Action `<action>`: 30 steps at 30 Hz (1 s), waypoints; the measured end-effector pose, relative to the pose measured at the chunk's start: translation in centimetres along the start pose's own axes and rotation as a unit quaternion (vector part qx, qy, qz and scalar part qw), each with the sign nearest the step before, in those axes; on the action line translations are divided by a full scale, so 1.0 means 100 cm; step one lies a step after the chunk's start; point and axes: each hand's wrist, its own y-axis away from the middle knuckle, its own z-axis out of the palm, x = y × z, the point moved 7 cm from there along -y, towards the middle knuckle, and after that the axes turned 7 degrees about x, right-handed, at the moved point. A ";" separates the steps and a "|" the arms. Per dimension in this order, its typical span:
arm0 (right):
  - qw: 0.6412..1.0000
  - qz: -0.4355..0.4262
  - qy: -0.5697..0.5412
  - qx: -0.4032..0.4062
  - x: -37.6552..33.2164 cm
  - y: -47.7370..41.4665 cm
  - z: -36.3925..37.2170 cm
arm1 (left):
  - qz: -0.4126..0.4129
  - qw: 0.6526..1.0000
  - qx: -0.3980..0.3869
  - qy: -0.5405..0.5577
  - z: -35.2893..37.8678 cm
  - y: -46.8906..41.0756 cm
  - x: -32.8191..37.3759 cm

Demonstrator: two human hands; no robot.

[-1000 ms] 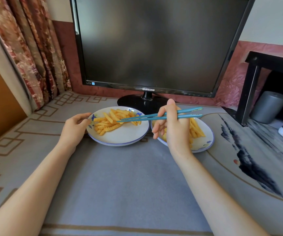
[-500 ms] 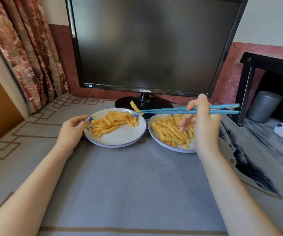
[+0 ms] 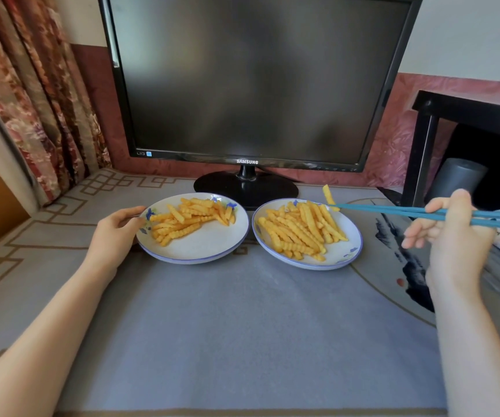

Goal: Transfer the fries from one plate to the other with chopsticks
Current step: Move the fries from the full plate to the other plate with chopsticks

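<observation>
The right hand [image 3: 450, 236], fingers curled, grips a pair of blue chopsticks [image 3: 393, 210] whose tips pinch one crinkle-cut fry [image 3: 329, 195], held nearly upright above the far right rim of the right plate [image 3: 345, 260]. That plate carries a heap of fries [image 3: 300, 230] and sits just beside the left plate [image 3: 200, 257], which holds a thinner spread of fries [image 3: 188, 219] toward its far side. The left hand [image 3: 116, 233] curls thumb and fingers onto the left plate's left rim, holding it. Both plates rest on the grey-covered bench [image 3: 242, 326], in front of a dark monitor [image 3: 251, 79].
</observation>
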 end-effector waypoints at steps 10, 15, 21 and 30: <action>0.998 -0.014 0.054 -0.035 0.000 0.006 0.006 | -0.001 1.000 0.000 0.005 0.001 -0.003 -0.004; 0.998 -0.026 0.044 -0.039 -0.006 0.010 0.006 | -0.001 1.000 0.003 0.003 0.001 -0.003 -0.004; 0.998 -0.046 0.001 -0.035 -0.014 0.015 0.011 | -0.008 1.000 -0.003 0.000 0.001 -0.002 -0.004; 0.977 0.008 -0.034 -0.209 -0.008 0.066 0.073 | 0.001 1.000 -0.006 0.003 0.001 -0.005 -0.006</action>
